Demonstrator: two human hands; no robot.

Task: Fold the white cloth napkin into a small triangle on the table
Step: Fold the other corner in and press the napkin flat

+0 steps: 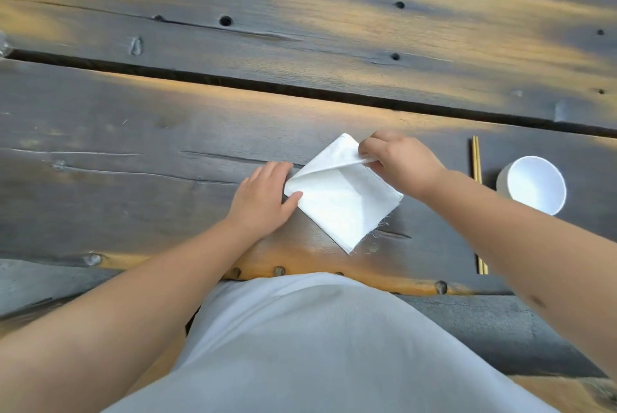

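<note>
The white cloth napkin (344,202) lies folded into a small square, set like a diamond, on the dark wooden table (133,152) near its front edge. My left hand (263,199) lies flat on the table with its thumb pressing the napkin's left corner. My right hand (397,159) pinches the top layer at the napkin's upper right and holds that flap lifted off the layers beneath. The napkin's lower right edge is frayed with loose threads.
A white cup (534,184) stands to the right of the napkin. A pair of wooden chopsticks (476,162) lies between the cup and my right arm, partly hidden by the arm. A wide gap (300,90) runs between the table's planks.
</note>
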